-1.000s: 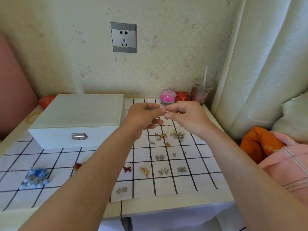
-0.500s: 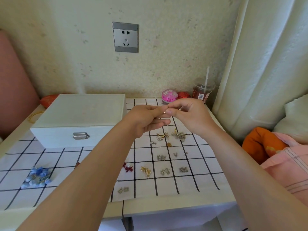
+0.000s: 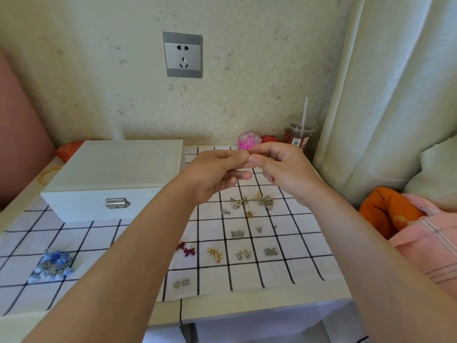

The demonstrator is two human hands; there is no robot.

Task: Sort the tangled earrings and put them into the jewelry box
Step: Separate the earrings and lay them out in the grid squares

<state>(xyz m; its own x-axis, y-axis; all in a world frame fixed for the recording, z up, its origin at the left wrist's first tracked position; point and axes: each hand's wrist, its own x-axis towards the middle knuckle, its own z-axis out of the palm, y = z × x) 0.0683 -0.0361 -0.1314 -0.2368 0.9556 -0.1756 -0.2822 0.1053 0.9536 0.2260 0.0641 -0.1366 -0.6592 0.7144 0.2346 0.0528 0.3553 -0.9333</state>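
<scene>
My left hand (image 3: 215,172) and right hand (image 3: 284,169) meet right of the box (image 3: 116,174), both grips pinching a tiny glinting earring (image 3: 247,159); its axis I cannot tell.

Bare left forearm (image 3: 128,256) and left hand (image 3: 214,173), bare right forearm (image 3: 371,243) and right hand (image 3: 286,169), nails short.

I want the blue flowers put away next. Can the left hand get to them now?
Probably not yet: the left hand is busy pinching a tiny earring with the right hand. Nothing covers the blue flowers, though.
</scene>
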